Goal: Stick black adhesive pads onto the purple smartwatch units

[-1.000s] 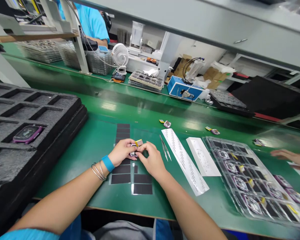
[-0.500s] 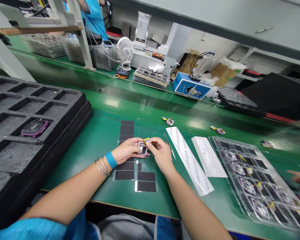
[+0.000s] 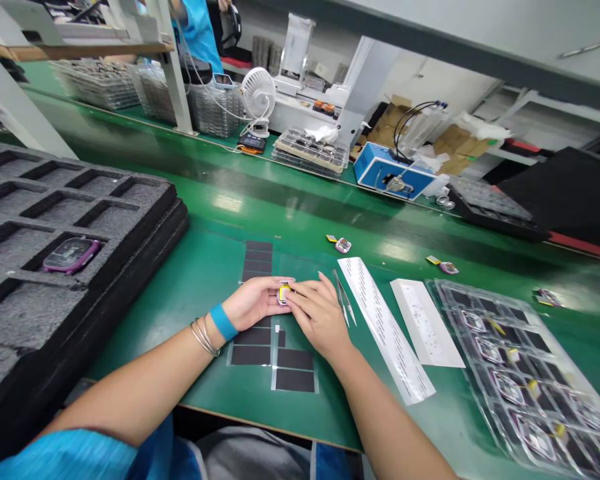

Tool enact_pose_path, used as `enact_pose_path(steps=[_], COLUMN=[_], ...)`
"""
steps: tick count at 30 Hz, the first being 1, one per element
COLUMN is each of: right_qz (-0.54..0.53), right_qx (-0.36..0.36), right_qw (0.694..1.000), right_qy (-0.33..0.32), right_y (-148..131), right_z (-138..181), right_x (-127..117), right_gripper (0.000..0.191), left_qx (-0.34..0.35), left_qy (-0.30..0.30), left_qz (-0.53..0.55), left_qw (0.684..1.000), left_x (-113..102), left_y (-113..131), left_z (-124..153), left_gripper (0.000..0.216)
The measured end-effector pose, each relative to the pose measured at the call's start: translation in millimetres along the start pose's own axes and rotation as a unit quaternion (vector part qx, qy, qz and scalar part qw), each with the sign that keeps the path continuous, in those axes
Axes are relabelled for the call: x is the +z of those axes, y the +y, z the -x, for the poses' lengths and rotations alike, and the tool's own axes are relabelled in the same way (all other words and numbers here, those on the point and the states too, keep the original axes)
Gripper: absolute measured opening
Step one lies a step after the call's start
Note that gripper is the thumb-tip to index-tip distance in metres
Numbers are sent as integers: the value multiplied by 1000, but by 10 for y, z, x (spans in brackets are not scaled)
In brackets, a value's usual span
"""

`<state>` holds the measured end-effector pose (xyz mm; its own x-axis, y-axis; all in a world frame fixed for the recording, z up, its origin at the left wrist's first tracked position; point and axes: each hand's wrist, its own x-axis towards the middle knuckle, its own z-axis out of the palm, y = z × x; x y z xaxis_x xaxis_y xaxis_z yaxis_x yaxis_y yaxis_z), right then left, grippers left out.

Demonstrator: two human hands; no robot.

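Over black film strips (image 3: 250,355) on the green mat (image 3: 200,267), the left hand (image 3: 255,300) and right hand (image 3: 317,317), closer together than before, pinch a small silver-and-yellow module (image 3: 284,293), its long axis apparently pointing forward.

Sleeve: our short sleeve (image 3: 65,459) is bright cyan-blue, loose and finely creased.
Left wrist: we wear a flat blue wristband (image 3: 223,322), with thin silver bangles (image 3: 203,337) stacked just beside it toward the elbow.
Hands: our left hand (image 3: 255,300) and right hand (image 3: 320,317) are bare.
Lap: grey fabric (image 3: 250,457) shows between blue fabric panels (image 3: 333,461); the garment is hard to tell.
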<state>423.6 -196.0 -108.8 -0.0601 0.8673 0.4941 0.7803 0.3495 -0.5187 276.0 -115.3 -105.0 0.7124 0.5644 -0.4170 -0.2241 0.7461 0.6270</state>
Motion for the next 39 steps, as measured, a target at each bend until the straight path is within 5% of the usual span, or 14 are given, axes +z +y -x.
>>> enact_pose_path(steps=[5,8,11,17,21,24,28,30,31,34,36,39], right_qz=[-118,-316,-409,-378,-394,-419,-405,-388,-379,-357,-346,-330], right_qx=[114,207,258,248,243,238,269,281,284,283,283,285], right_qw=[985,925,871,892,886,876,873,876,879,888,891,896], right_qy=[45,-24,-84,-20,-35,-32,31,48,54,70,77,81], right_y=[48,70,46,28,140,211,225,215,213,226,244,263], right_z=[29,41,49,62,29,-3,-30,-38,-40,-44,-42,-38], right_x=[50,95,123,185,203,160,105,105,110,129,135,130], right_gripper=[18,48,53,53,68,76,65,63,63,63,63,63], left_qx=[47,69,98,128,126,173,237,337,404,523,521,489], left_qy=[-41,-60,-75,-95,-71,-14,-18,91,181,446,532,553], left_qz=[-69,-133,-182,-189,-207,-131,-105,-224,-299,-463,-513,-559], left_qw=[996,987,976,969,968,976,966,910,845,559,428,378], left_x=[-12,-18,-21,-26,-15,3,-39,-113,-158,-289,-358,-438], left_y=[-31,-52,-46,-21,51,140,141,91,66,18,23,111], left_z=[-14,-27,-20,-52,-37,298,1197,1650,1841,2232,2366,2460], left_gripper=[37,41,35,35,37,45,52,49,49,49,48,48])
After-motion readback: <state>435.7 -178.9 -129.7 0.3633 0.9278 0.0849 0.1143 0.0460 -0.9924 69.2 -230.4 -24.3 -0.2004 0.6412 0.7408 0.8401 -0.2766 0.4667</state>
